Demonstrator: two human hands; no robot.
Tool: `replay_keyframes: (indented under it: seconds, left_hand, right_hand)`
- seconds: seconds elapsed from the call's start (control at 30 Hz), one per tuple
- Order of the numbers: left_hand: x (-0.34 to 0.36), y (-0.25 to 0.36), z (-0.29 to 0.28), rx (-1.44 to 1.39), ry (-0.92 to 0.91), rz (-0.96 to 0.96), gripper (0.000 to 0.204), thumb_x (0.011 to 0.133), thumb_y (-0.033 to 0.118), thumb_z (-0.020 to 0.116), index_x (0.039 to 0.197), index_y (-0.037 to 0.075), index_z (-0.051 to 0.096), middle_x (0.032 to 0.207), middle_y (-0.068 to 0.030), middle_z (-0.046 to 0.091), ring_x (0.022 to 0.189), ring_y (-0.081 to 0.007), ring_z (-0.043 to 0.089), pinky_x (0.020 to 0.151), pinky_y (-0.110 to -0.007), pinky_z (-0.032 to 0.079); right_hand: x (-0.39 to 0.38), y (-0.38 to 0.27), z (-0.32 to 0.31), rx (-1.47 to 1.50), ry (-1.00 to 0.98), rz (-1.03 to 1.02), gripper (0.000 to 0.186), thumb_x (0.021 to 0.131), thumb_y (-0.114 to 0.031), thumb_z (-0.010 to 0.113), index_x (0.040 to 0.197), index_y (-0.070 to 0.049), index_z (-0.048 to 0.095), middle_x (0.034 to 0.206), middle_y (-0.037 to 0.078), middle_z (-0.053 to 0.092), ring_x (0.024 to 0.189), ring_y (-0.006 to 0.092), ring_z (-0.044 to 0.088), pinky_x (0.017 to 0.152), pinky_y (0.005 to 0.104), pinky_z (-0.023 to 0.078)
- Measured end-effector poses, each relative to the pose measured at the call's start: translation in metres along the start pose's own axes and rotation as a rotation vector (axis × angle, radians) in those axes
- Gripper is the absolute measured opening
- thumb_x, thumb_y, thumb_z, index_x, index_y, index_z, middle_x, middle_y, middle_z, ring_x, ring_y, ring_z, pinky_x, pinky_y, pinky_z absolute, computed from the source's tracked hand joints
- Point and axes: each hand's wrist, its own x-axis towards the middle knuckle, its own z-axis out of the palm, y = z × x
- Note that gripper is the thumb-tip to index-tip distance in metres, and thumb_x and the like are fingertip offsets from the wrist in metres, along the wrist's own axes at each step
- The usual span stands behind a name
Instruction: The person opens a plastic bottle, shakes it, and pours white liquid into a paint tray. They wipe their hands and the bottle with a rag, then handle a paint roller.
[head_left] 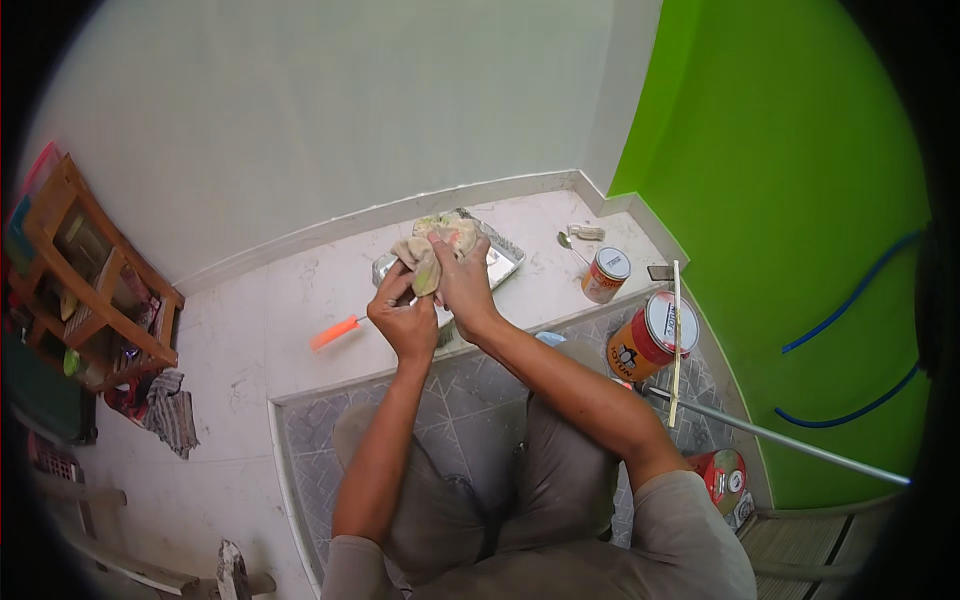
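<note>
A pale rag [424, 262] with green and orange stains is bunched between my two hands. My left hand [404, 318] pinches its lower left part with curled fingers. My right hand [464, 284] grips the rag from the right, thumb on top. Behind and under the rag, a foil-coloured paint tray [508, 256] rests on the white tiled ledge, partly hidden by my hands. An orange handle [334, 332] lies to the left of my left hand, its metal rod running toward the tray; what is at the rod's far end is hidden.
Right on the ledge are a small paint can [606, 276], a spoon [566, 241] and a brush [587, 232]. Below stand a large paint can [645, 338], a stick [676, 350], a metal pole [780, 434] and a red can [720, 474]. A wooden shelf [110, 285] leans left.
</note>
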Motion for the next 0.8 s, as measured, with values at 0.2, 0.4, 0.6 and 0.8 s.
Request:
replay_keyframes:
  seconds: [0.2, 0.4, 0.6, 0.8]
  left_hand:
    - [-0.009, -0.012, 0.013, 0.202, -0.147, 0.107, 0.045, 0.098, 0.005, 0.056, 0.141, -0.009, 0.055, 0.134, -0.0218, 0.065, 0.118, -0.0274, 0.065, 0.107, -0.039, 0.047]
    - [0.001, -0.02, 0.014, 0.372, -0.211, 0.285, 0.036, 0.09, 0.001, 0.061, 0.125, -0.006, 0.067, 0.128, -0.024, 0.069, 0.121, -0.0373, 0.065, 0.106, -0.041, 0.047]
    - [0.005, -0.012, 0.037, 0.262, -0.01, 0.345, 0.023, 0.079, -0.006, 0.073, 0.101, -0.004, 0.078, 0.114, -0.0188, 0.076, 0.105, -0.0312, 0.074, 0.093, -0.036, 0.055]
    - [0.008, 0.008, 0.034, 0.259, 0.032, 0.423, 0.033, 0.072, 0.0, 0.091, 0.062, 0.003, 0.059, 0.107, -0.0201, 0.077, 0.1, -0.0283, 0.075, 0.089, -0.037, 0.058]
  right_hand:
    - [0.007, 0.019, -0.015, -0.051, -0.074, -0.208, 0.048, 0.098, -0.016, 0.071, 0.133, 0.001, 0.041, 0.117, 0.011, 0.063, 0.106, 0.0167, 0.063, 0.09, 0.0301, 0.053]
    - [0.02, 0.022, -0.029, -0.13, 0.085, -0.337, 0.033, 0.092, -0.011, 0.072, 0.118, 0.007, 0.061, 0.106, 0.016, 0.073, 0.095, 0.0211, 0.07, 0.084, 0.0349, 0.056]
    - [0.027, 0.004, -0.031, -0.082, 0.076, -0.359, 0.026, 0.092, -0.004, 0.071, 0.115, 0.008, 0.064, 0.104, 0.013, 0.074, 0.092, 0.0174, 0.07, 0.079, 0.0302, 0.056]
    - [0.07, -0.032, -0.078, -0.088, 0.114, -0.433, 0.024, 0.093, -0.009, 0.074, 0.113, 0.005, 0.068, 0.093, 0.014, 0.075, 0.076, 0.0188, 0.074, 0.059, 0.0281, 0.057]
